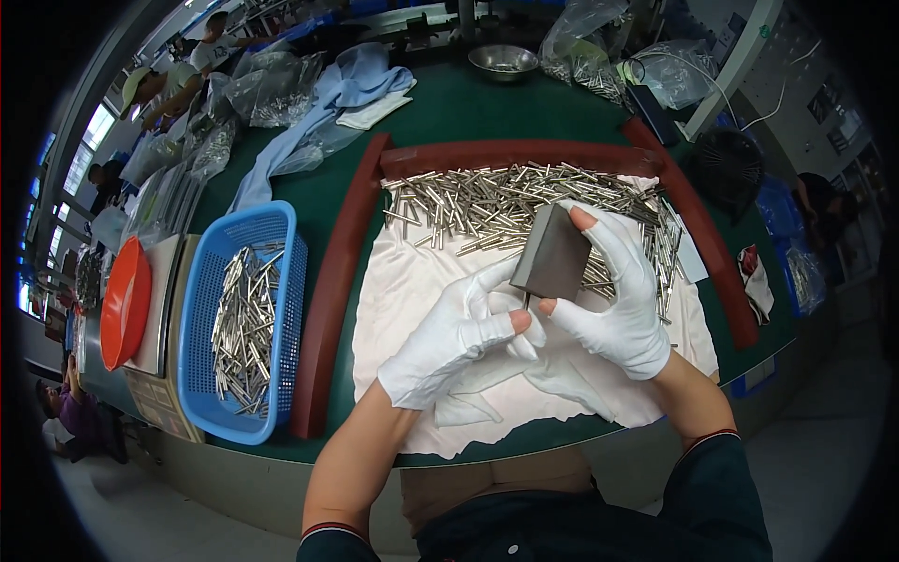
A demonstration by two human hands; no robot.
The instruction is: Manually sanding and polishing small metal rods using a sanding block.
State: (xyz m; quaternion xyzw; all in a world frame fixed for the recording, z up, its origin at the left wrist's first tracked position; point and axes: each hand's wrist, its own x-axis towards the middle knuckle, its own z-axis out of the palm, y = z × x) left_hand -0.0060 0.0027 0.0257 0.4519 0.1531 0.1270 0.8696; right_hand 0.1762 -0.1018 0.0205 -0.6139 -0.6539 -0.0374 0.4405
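My right hand (pixel 618 304), in a white glove with bare fingertips, grips a dark grey rectangular block (pixel 554 258) by its edges. Just below the block's lower left corner, my left hand (pixel 459 328), gloved the same way, pinches a thin metal pin (pixel 526 301). The pin's upper end is at the block; whether it touches or enters it, I cannot tell. Both hands are over a pale cloth (pixel 403 309). Behind them lies a heap of loose metal pins (pixel 468 201) on that cloth, partly hidden by the block and my right hand.
Dark red bars (pixel 520 153) border the cloth on three sides. To the left stand a blue basket (pixel 290 309) of metal pins and a red-orange basin (pixel 126 300). A metal bowl (pixel 503 61) and plastic bags (pixel 585 56) are at the back. Other people (pixel 164 94) work far left.
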